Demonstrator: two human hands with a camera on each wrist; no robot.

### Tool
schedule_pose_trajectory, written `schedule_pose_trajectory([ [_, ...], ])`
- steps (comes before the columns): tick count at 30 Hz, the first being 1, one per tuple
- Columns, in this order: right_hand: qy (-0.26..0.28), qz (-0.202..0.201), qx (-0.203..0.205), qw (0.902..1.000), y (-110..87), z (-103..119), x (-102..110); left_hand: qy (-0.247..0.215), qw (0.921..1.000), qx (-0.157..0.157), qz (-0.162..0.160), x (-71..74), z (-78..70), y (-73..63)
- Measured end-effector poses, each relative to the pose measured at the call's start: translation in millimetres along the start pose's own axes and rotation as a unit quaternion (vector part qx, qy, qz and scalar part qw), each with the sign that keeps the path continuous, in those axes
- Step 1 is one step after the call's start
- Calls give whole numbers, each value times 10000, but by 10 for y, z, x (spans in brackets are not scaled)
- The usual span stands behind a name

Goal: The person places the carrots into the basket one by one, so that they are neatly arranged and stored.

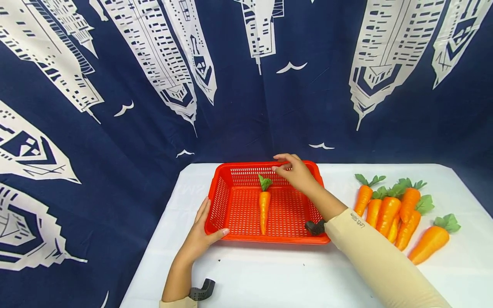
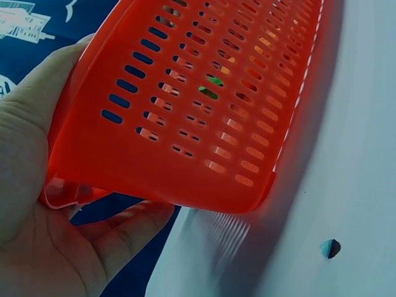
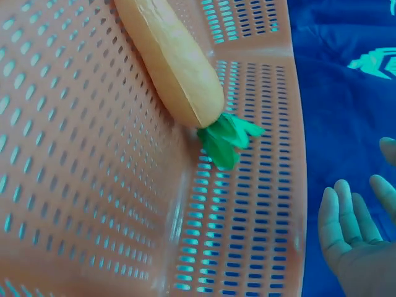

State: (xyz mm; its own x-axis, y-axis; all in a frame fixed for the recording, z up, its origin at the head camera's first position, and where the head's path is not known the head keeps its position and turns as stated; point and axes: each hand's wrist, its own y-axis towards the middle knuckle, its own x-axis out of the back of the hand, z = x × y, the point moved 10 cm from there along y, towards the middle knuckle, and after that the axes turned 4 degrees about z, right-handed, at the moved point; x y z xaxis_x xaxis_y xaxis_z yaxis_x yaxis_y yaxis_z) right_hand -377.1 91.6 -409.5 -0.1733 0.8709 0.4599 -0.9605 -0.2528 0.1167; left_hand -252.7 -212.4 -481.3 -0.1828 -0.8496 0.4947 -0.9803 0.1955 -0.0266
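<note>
Your left hand (image 2: 43,247), fingers spread, touches the red basket (image 1: 265,239); your right hand (image 1: 297,173), fingers parted, hovers near the carrot (image 1: 264,209).

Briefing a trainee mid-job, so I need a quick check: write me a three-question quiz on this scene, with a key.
1. Count: how many carrots lie inside the red basket?
2. True or false: the right hand is holding a carrot.
3. Multiple choice: in the head view, which corner of the basket does the left hand touch?
A) far right
B) near left
C) far left

Key:
1. One; the other carrots lie to the basket's right on the white table.
2. False; it holds nothing.
3. B.
</note>
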Motion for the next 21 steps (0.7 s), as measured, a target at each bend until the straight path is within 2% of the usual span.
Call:
schedule_pose_trajectory([
  [10,242,-174,112,9995,-188,158,345,80,9999,64,-5,-1,-23,-19],
  [17,358,-242,12,9991,-341,104,678,51,10000,15,-17,-5,-14,-4],
  [21,235,-398,-36,9989,-430,26,866,71,10000,6,-35,0,0,0],
])
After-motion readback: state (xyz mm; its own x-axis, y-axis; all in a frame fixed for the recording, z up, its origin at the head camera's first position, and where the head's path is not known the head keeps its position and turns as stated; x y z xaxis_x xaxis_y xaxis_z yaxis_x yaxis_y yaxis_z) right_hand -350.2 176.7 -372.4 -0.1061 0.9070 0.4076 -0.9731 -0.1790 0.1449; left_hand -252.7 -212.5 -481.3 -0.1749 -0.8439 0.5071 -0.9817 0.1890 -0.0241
